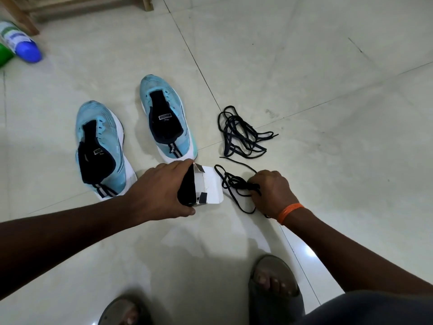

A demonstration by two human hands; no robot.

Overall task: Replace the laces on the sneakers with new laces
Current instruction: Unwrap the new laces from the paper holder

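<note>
left hand [161, 191]: wrapped round the lace box [208, 184]
right hand [271, 191]: clutching the bunched black lace [242, 184], just right of the box
sneakers [150, 95]: laceless, up-left of me, toes pointing away, left hand's closer

My left hand [161, 191] grips an opened black-and-white carton [201, 186] at frame centre. My right hand [269, 191] clutches a black lace [230, 181]. Above lie two laceless blue sneakers [164, 116] and another black lace tangle [241, 134].
</note>
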